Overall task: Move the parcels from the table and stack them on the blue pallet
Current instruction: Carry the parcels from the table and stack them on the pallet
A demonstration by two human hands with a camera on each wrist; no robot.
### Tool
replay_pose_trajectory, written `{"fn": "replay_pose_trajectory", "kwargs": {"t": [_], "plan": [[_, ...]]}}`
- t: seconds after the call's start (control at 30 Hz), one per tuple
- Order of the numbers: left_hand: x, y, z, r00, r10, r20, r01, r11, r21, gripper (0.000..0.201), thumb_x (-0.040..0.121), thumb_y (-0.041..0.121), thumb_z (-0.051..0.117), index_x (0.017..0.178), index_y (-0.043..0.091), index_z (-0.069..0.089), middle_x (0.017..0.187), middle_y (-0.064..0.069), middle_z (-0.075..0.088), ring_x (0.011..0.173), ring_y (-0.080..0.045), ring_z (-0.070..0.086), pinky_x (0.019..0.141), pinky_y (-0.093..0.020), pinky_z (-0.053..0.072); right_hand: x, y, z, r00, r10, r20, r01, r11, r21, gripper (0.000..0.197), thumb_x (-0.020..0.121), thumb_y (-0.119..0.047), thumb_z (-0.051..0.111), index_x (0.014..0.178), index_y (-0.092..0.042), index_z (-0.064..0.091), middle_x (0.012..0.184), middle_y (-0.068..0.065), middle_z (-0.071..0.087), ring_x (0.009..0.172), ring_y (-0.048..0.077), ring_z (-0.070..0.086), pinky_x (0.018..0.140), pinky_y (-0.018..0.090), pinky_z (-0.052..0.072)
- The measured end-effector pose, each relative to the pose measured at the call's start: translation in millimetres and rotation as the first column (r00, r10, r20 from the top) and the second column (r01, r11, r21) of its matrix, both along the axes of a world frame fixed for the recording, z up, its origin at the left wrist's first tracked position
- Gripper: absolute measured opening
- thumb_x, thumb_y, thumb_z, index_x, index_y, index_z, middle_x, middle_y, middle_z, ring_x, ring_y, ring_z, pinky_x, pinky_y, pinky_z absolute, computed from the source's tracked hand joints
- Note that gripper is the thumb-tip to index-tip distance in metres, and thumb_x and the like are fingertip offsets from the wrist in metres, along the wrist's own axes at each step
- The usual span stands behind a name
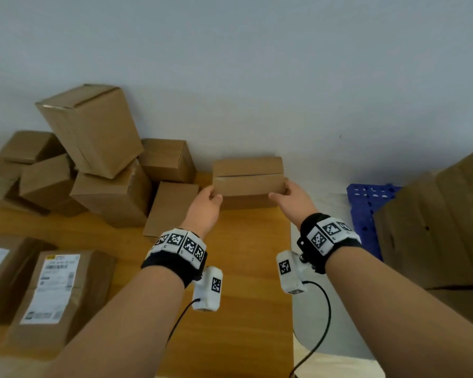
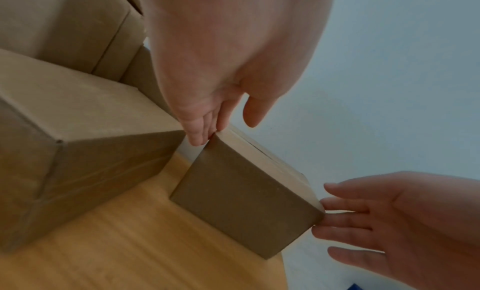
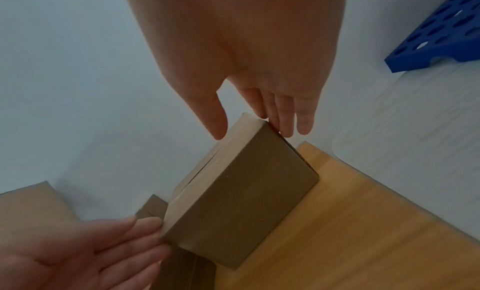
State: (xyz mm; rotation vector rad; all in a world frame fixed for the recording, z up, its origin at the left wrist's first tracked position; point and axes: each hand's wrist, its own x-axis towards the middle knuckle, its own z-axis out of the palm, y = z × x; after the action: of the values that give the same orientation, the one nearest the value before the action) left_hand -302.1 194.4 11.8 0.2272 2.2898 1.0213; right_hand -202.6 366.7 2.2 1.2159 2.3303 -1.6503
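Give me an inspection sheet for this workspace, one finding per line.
Surface: wooden table, against the wall.
Job's things: small parcel at the table's far right corner; blue pallet to the right, a large box in front of it.
Clutter: piled boxes far left; labelled parcels near left.
Hands: left hand and right hand press straight fingers on the small parcel's ends.
Cables: black leads from the wrist cameras.
Surroundings: plain wall.
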Motion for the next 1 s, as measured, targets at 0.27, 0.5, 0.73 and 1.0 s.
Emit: {"fn": "replay_pose_trajectory", "kwargs": {"t": [0.27,0.5,0.73,1.0], "plan": [[28,-26,-17,0.994,0.085,0.073,-0.088,0.995,0.041,0.060,0.102,0.053,0.034,0.154,0.025,0.028,0.155,-0.001,0.037,0.137,-0.025,0.041,0.114,-0.047,0.033,35,-17,-21,0.988,-0.108,0.110,0.105,0.994,0.031,0.042,0.098,-0.017,0.046,0.140,-0.012,0.046,0.127,0.011,0.059,0.098,0.022,0.054,0.084,0.034,0.044],[60,-51,-39,0.986,0.095,0.140,-0.091,0.995,-0.035,0.070,0.094,0.071,0.023,0.129,0.018,0.051,0.118,-0.004,0.060,0.107,-0.023,0.057,0.097,-0.042,0.044,76,-42,-48,0.965,-0.109,0.239,0.116,0.993,-0.015,0.035,0.096,-0.014,0.042,0.130,-0.006,0.051,0.110,0.012,0.060,0.096,0.026,0.056,0.080,0.035,0.044],[62,-45,-34,0.998,0.044,-0.049,-0.050,0.990,-0.128,0.064,0.097,0.044,0.055,0.149,0.018,0.030,0.152,-0.007,0.036,0.129,-0.028,0.048,0.097,-0.038,0.043,99,-53,-53,0.960,-0.175,0.218,0.188,0.981,-0.038,0.050,0.096,-0.020,0.050,0.145,-0.013,0.040,0.136,0.011,0.055,0.120,0.028,0.054,0.095,0.036,0.044],[60,-21,-27,0.979,-0.168,-0.118,0.149,0.977,-0.153,0.070,0.097,0.021,0.059,0.155,0.018,0.021,0.153,-0.006,0.038,0.136,-0.024,0.043,0.107,-0.037,0.038,87,-32,-25,0.987,-0.151,0.050,0.142,0.979,0.148,0.055,0.097,-0.018,0.053,0.149,-0.020,0.036,0.153,0.005,0.039,0.135,0.024,0.044,0.098,0.031,0.041]]}}
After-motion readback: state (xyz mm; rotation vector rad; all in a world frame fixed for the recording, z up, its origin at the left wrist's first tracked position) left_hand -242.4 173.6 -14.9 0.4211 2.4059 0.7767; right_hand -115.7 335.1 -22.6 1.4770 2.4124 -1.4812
